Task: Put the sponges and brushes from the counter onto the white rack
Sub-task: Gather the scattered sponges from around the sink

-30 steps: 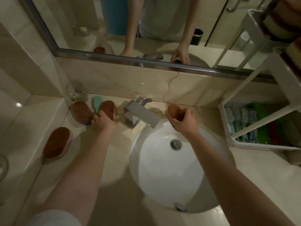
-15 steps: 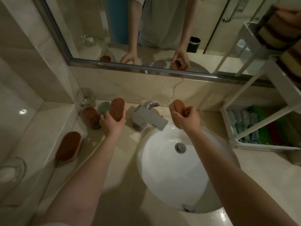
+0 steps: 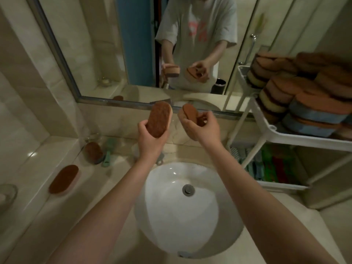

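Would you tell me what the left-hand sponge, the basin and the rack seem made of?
The sponge in the left hand looks like pale foam topped with a coarse brown scouring pad, rough and fibrous. The basin seems glazed white ceramic, given its glossy highlights. The white rack is matte plastic or painted metal; I cannot tell which.

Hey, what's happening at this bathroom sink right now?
A person's left hand grips a brown sponge and the right hand holds a second sponge, both raised over the sink. The white rack on the right has stacked sponges on top. A near sponge, a farther sponge and a teal brush lie on the counter at left.
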Demonstrator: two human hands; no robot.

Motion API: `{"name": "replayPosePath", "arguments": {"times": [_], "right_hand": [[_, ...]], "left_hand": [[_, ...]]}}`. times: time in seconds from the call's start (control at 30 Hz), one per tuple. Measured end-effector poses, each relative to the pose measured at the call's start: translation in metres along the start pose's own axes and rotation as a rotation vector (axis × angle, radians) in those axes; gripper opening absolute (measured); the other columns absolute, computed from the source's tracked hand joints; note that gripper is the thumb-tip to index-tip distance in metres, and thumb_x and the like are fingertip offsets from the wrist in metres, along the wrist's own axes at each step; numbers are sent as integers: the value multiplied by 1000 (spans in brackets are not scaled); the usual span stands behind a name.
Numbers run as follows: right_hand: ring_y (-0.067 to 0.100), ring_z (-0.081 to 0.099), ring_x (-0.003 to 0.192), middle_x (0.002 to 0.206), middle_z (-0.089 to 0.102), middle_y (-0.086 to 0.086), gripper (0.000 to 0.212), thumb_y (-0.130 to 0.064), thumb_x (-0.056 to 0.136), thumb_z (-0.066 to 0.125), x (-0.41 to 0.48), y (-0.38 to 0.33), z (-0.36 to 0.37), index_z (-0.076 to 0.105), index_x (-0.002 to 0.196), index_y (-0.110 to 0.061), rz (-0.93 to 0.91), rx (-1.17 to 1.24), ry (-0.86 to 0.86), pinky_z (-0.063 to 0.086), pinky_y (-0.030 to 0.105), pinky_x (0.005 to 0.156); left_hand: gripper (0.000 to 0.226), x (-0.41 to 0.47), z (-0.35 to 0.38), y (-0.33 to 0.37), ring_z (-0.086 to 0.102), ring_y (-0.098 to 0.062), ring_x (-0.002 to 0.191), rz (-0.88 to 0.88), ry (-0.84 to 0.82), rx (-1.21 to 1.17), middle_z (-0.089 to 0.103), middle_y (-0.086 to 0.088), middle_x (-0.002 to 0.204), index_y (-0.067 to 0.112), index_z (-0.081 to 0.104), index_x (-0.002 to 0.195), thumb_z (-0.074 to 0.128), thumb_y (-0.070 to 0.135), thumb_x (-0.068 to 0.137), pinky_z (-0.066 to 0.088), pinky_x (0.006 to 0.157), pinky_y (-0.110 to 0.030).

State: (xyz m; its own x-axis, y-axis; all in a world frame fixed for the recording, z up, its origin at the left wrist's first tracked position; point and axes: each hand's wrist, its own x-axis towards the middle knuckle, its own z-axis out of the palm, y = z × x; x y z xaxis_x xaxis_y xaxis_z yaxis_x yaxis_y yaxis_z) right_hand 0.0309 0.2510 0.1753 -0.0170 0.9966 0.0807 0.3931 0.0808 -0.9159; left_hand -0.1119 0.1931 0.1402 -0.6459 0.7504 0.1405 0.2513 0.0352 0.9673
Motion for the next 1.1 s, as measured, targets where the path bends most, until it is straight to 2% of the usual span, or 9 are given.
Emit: {"name": "replayPosePath", "arguments": {"times": [0.03,0.1,0.2,0.33,0.43,0.53,0.67,0.9,1.1], "right_hand": [[12,59,83,101,59,-3,39,-48,68,76,-1,-5,-13,49,88,-29,-27,-13,24,53,28,69],[12,58,81,100,59,-1,38,-51,67,75,-2,-14,-40,47,83,-30,-66,-8,70,52,28,68],[13,57,75,94,59,2,39,-53,68,73,0,-22,-81,46,80,-27,-99,13,135,47,27,62],[18,60,82,97,60,3,39,-50,66,72,2,-27,-134,48,86,-26,-132,28,173,52,36,70],[22,60,90,104,58,5,38,-42,62,69,4,-32,-170,48,91,-29,-155,51,198,55,40,75],[21,59,98,115,56,4,42,-35,64,68,7,-37,-195,50,101,-30,-156,75,195,57,43,81],[19,58,101,116,57,1,41,-37,69,69,21,-40,-236,53,106,-29,-177,22,293,56,43,85],[24,53,109,120,52,5,50,-47,72,70,72,-34,-296,56,114,-22,-82,-292,418,51,44,91],[28,52,107,117,54,7,51,-50,76,68,99,-35,-299,55,113,-17,-108,-583,366,49,42,91]], "left_hand": [[59,-8,11,14,56,-5,81,16,-13,-32,55,2,103,15,42,113,80,29,69,43,59,-5],[57,-22,31,38,56,-1,81,50,-48,-89,54,3,102,17,40,110,80,27,70,45,58,-5],[60,-35,56,69,58,-8,84,102,-84,-119,53,2,103,16,38,109,82,23,68,46,58,-6],[63,-45,87,106,56,-13,89,186,-138,-161,50,-2,106,14,36,109,82,17,67,41,57,1],[64,-50,109,133,55,-14,96,251,-193,-178,48,0,110,15,35,114,81,21,69,43,62,-4],[70,-53,126,159,50,-9,100,251,-266,-182,45,7,114,20,35,129,77,29,74,41,70,-12],[62,-52,150,191,51,-9,96,247,-316,-151,51,8,107,18,46,129,74,34,76,38,66,-12],[56,-42,180,207,49,-9,85,230,-314,-95,51,4,103,14,48,125,70,37,79,35,56,-12],[52,-38,197,208,45,3,73,208,-306,-54,51,6,95,14,51,118,72,39,77,35,56,-14]]}}
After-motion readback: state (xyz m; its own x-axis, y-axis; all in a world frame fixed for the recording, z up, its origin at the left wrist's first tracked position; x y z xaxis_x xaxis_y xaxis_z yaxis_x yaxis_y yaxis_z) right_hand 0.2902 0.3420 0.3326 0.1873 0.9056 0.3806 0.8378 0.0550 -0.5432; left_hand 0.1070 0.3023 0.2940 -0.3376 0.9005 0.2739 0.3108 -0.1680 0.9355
